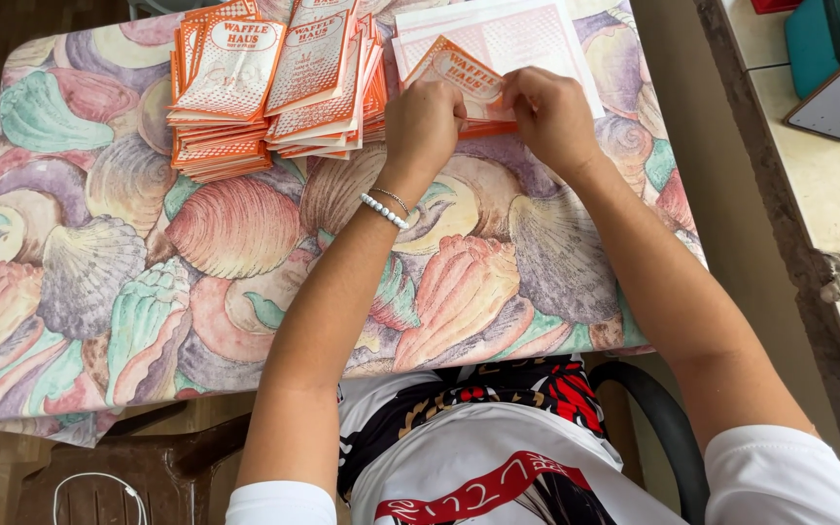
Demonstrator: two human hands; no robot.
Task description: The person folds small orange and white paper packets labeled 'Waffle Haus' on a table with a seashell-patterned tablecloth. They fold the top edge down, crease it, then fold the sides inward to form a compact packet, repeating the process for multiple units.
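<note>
White shirt (498, 457), hands (424, 122) (551, 112) pinching orange paper sleeve (459, 73)

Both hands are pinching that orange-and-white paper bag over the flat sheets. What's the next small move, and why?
Probably press the fold flat. The left hand and right hand pinch one paper bag above the flat sheets, its edge looks unfinished, and finished ones lie in the stacks to the left.

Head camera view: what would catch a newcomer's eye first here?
The tablecloth, printed with big pastel seashells, fills most of the view. At its far edge lie stacks of orange-and-white paper sleeves. Just right of them, the left hand and right hand pinch one sleeve between them.
</note>
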